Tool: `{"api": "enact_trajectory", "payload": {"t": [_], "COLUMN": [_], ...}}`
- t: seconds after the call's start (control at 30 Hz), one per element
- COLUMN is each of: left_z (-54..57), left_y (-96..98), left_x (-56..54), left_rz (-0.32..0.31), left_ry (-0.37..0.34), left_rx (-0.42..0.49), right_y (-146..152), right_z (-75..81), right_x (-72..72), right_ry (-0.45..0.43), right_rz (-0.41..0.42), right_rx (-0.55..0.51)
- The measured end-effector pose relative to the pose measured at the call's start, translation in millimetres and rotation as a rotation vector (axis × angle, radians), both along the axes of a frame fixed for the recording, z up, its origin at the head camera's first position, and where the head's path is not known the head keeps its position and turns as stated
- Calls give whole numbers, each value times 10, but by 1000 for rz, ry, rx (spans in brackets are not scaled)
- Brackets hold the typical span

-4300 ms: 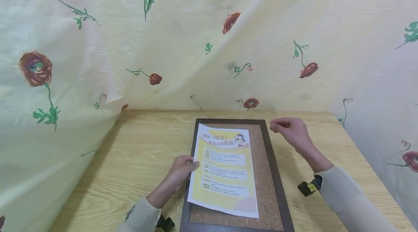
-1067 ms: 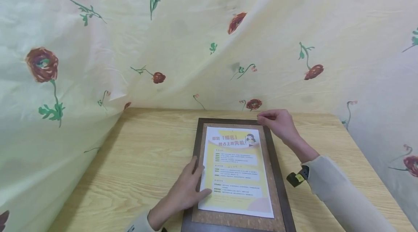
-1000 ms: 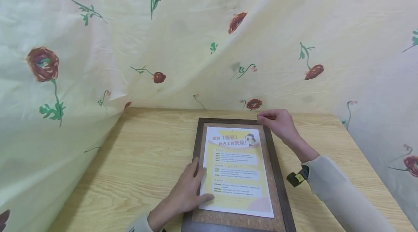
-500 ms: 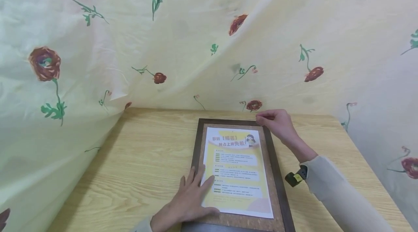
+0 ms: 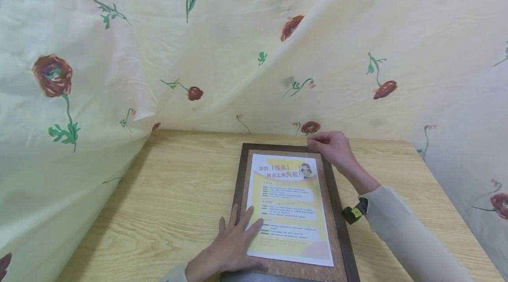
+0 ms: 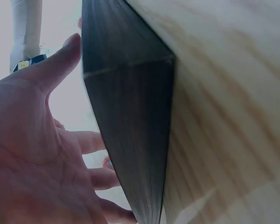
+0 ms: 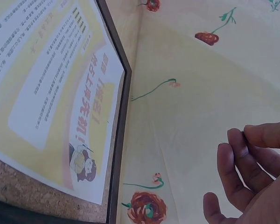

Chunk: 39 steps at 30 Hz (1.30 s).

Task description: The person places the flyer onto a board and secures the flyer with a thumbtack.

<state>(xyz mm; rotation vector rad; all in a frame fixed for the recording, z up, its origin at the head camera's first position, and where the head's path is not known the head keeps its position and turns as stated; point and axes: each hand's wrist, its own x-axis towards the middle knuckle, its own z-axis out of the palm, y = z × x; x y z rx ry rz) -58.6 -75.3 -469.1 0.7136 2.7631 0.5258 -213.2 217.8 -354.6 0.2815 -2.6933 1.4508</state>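
A yellow-and-white printed poster lies on a cork board with a dark wooden frame. My left hand, fingers spread, rests over the frame's lower left side and the poster's left edge. In the left wrist view, its fingers reach past the dark frame edge. Above the board's top right corner is my right hand, thumb and fingertips pinched together. The right wrist view has a tiny dark object between the thumb and fingertip; I cannot tell its kind.
The board lies on a light wood-grain table. A cream curtain with red flowers hangs behind and on both sides. A black wrist camera sits at the right sleeve.
The poster, earlier slanted and gripped at its left edge, now lies straight on the cork. My left hand has let go, spread and slid down; my right hand has shifted left over the top corner.
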Motion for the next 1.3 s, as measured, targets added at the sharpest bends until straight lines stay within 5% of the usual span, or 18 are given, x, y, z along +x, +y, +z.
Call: {"api": "enact_trajectory", "payload": {"t": [1.3], "left_z": [3], "left_y": [2], "left_x": [-31], "left_rz": [-59], "left_ry": [-13], "left_rx": [-20], "right_y": [-346], "right_z": [-283], "right_x": [-288], "right_ry": [-151], "right_rz": [24], "right_rx": [-17]}}
